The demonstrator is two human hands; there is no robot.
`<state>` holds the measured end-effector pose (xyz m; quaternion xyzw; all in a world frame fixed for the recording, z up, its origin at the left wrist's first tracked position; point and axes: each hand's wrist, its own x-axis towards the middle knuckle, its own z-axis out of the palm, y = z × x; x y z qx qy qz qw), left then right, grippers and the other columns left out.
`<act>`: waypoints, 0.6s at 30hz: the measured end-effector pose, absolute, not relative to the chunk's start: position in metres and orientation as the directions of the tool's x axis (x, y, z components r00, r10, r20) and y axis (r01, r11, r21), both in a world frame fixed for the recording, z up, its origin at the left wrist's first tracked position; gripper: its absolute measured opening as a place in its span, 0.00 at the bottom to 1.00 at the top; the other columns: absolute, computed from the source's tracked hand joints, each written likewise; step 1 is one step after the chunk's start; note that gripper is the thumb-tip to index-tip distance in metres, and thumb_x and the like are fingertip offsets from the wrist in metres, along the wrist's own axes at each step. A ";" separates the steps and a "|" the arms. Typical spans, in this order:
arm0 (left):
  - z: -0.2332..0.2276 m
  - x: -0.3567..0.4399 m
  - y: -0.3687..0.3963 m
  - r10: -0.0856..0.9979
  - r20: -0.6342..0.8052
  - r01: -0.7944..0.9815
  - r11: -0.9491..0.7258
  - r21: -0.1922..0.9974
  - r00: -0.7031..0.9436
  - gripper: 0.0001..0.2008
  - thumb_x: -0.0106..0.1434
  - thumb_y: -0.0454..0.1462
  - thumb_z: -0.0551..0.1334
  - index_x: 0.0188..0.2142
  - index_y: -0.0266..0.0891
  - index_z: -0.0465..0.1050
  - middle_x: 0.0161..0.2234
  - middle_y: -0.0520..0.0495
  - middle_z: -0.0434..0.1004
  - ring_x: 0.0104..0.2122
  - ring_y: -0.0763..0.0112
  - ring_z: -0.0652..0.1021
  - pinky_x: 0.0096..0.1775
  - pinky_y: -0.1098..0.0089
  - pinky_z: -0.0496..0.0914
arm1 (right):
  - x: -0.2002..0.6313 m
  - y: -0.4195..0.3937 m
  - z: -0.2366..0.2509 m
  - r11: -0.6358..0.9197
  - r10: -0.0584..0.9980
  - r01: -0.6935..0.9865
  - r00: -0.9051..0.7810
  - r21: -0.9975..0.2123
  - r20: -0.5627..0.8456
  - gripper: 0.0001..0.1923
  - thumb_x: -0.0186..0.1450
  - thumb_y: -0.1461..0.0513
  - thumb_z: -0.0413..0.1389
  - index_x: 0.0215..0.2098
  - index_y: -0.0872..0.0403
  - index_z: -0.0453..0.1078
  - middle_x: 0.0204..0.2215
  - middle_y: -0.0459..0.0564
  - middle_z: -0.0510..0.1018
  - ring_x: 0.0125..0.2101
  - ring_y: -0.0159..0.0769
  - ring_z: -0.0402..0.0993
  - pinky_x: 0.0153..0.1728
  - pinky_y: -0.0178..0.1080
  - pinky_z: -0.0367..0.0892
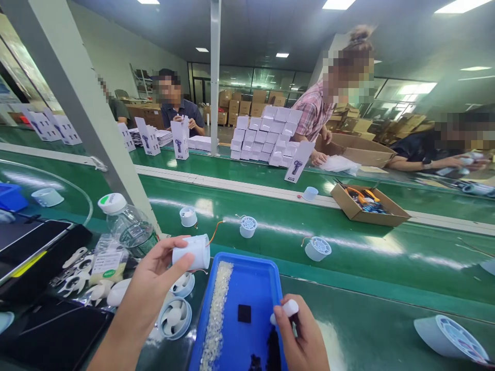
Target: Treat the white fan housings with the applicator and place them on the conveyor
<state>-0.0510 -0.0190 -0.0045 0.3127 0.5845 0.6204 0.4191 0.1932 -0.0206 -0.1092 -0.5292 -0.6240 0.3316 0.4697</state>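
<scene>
My left hand (157, 270) is closed round a pale fan housing (192, 252), held tilted above the left rim of the blue tray (275, 273); an orange wire (215, 232) sticks out behind it. In my right hand (303, 335), a small white cylinder (289, 309) is pinched between thumb and fingers at the tray's right rim. What kind of part the cylinder is, I cannot make out. The tray holds a strip of clear small pieces (216, 309), a black square (244, 313) and dark pieces (273, 348). Beside it lie fan units with white blades (175, 318).
Several fan housings (248, 226) stand on the green conveyor belt (278, 206). A plastic bottle (131, 226), white fan parts (77, 278) and a post (93, 123) are to the left. Across the belt, people work by white boxes (263, 136). An open carton of tools (367, 203) stands at right.
</scene>
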 end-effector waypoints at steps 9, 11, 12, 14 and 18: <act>0.003 -0.035 -0.019 0.892 -0.161 -0.303 0.028 0.952 -0.423 0.19 0.51 0.43 0.70 0.40 0.47 0.68 0.38 0.52 0.78 0.35 0.67 0.76 0.33 0.70 0.71 | 0.173 -0.011 -0.100 0.394 0.919 0.411 -0.169 -0.822 0.356 0.10 0.69 0.57 0.48 0.30 0.50 0.61 0.23 0.41 0.64 0.22 0.30 0.62 0.25 0.30 0.61; 0.005 -0.035 -0.021 0.889 -0.187 -0.387 0.011 0.922 -0.418 0.17 0.52 0.41 0.70 0.38 0.48 0.67 0.34 0.54 0.78 0.32 0.70 0.76 0.32 0.72 0.70 | 0.169 -0.008 -0.095 0.407 0.913 0.396 -0.154 -0.823 0.378 0.09 0.69 0.57 0.47 0.32 0.51 0.62 0.24 0.42 0.65 0.23 0.30 0.63 0.26 0.30 0.62; 0.005 -0.035 -0.021 0.892 -0.197 -0.430 0.003 0.903 -0.407 0.15 0.52 0.40 0.70 0.36 0.47 0.66 0.33 0.55 0.78 0.31 0.70 0.76 0.31 0.72 0.70 | 0.167 -0.007 -0.092 0.411 0.911 0.387 -0.154 -0.825 0.382 0.09 0.69 0.57 0.47 0.33 0.51 0.62 0.25 0.42 0.66 0.24 0.30 0.64 0.26 0.30 0.62; 0.004 -0.036 -0.022 0.900 -0.213 -0.508 -0.012 0.861 -0.381 0.11 0.53 0.39 0.69 0.34 0.46 0.68 0.33 0.54 0.79 0.32 0.70 0.77 0.32 0.72 0.71 | 0.162 -0.004 -0.090 0.428 0.903 0.377 -0.213 -0.821 0.373 0.09 0.69 0.57 0.48 0.32 0.51 0.63 0.25 0.43 0.67 0.24 0.30 0.64 0.26 0.30 0.63; -0.001 -0.036 -0.019 0.907 -0.271 -0.659 -0.009 0.752 -0.321 0.08 0.58 0.41 0.65 0.36 0.41 0.76 0.38 0.48 0.80 0.39 0.68 0.77 0.40 0.71 0.74 | 0.154 -0.005 -0.087 0.485 0.866 0.318 -0.308 -0.815 0.395 0.08 0.68 0.59 0.50 0.31 0.52 0.66 0.24 0.43 0.70 0.23 0.31 0.66 0.26 0.31 0.65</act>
